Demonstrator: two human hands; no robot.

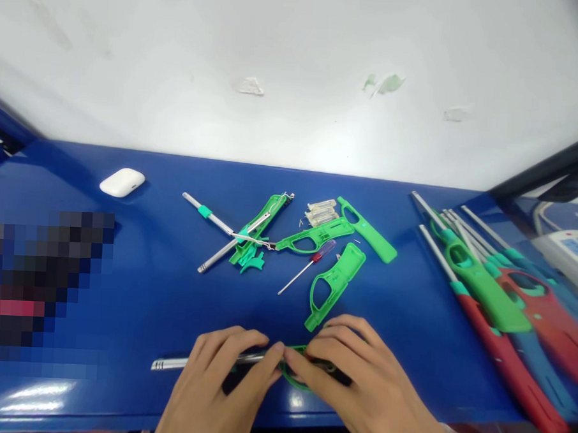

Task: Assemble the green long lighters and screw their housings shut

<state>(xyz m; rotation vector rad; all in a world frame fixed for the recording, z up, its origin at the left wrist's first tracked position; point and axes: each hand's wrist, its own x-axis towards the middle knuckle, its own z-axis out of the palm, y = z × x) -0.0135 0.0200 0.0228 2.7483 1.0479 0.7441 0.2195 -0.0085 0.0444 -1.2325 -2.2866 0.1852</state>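
Note:
At the table's near edge, my left hand (222,376) is closed around the metal tube (170,364) of a gas lighter. My right hand (352,366) grips its green handle shell (297,384), mostly covered by my fingers. Both thumbs and index fingertips meet where tube and shell join; the small parts there are hidden. Just beyond lies an open green shell half (336,285). A screwdriver (310,265) with a red and clear handle rests behind, beside another green shell half (317,235). Several clear fuel tanks (322,213) lie together farther back, near small screws.
Loose metal tubes (215,255), wires and green triggers (253,262) lie across a shell at centre left. Several assembled lighters (494,295) are piled at right, near a white power strip (572,254). A white earbud case (122,182) sits back left, before the white wall (293,127).

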